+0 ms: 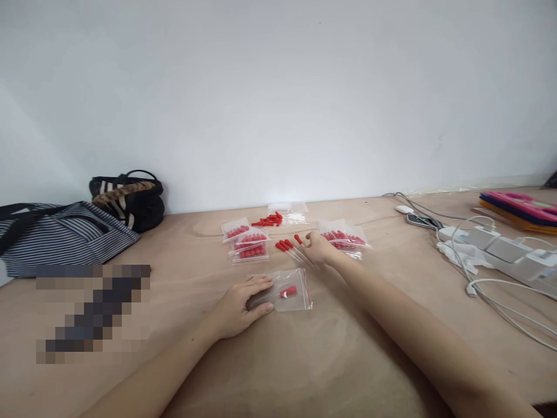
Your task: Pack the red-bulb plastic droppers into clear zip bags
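My left hand (243, 305) lies with thumb and fingers apart on the left part of a clear zip bag (285, 305). Inside this bag is a dropper with a red bulb (288, 291); its tube runs toward my left hand. Farther forward, my right hand (319, 248) is closed around a glass dropper (298, 238), its red bulb poking out to the left of the fingers. Just left of it, several red-bulbed droppers (285, 244) lie side by side on the table. My right fingertips are partly hidden.
Filled bags of droppers lie at left (250, 251) and right (342, 237). Behind are loose red bulbs (272, 219) and clear tubes (296, 218). Chargers on a power strip (509, 247) with cables occupy the right; a striped bag (69, 238) and black bag (139, 203) the left.
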Motion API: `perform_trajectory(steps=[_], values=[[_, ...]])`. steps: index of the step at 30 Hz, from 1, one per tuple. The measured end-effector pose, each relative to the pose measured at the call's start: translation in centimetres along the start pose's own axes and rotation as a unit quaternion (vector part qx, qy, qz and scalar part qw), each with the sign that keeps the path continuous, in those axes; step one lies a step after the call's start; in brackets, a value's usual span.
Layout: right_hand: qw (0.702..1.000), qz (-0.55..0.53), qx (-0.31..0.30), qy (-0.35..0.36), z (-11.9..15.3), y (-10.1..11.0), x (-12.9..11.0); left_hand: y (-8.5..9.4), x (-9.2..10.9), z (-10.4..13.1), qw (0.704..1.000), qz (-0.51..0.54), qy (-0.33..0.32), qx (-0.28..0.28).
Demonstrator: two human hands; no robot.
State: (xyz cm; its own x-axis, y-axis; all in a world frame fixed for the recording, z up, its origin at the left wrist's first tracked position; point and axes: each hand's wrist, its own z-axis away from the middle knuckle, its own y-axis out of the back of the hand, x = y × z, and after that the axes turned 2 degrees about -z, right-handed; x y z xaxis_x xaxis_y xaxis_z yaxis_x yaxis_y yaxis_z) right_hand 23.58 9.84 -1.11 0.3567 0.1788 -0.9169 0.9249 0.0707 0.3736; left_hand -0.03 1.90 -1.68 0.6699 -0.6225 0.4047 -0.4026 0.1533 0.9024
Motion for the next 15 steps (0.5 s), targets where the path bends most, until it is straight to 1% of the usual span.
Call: perform_trajectory(steps=[4,6,7,11,15], values=[[1.000,0.018,0.017,0.001,2.6,1.6,0.0,0.0,0.0,0.0,1.000,0.000,0.004,0.006],[0.999,-0.030,0.016,0.004,4.3,2.1,0.2,0.0,0.0,0.0,1.000,-0.004,0.008,0.007],[0.998,-0.065,0.025,0.001,5.1,2.2,0.5,0.0,0.1,0.0,1.000,-0.006,0.009,0.006],[0.979,-0.189,0.072,-0.014,7.4,1.6,1.4,0.1,0.1,-0.1,1.000,-0.006,0.009,0.000],[0.963,-0.258,0.069,-0.043,7.9,0.3,1.5,0.1,0.1,-0.1,1.000,-0.011,0.006,0.000]])
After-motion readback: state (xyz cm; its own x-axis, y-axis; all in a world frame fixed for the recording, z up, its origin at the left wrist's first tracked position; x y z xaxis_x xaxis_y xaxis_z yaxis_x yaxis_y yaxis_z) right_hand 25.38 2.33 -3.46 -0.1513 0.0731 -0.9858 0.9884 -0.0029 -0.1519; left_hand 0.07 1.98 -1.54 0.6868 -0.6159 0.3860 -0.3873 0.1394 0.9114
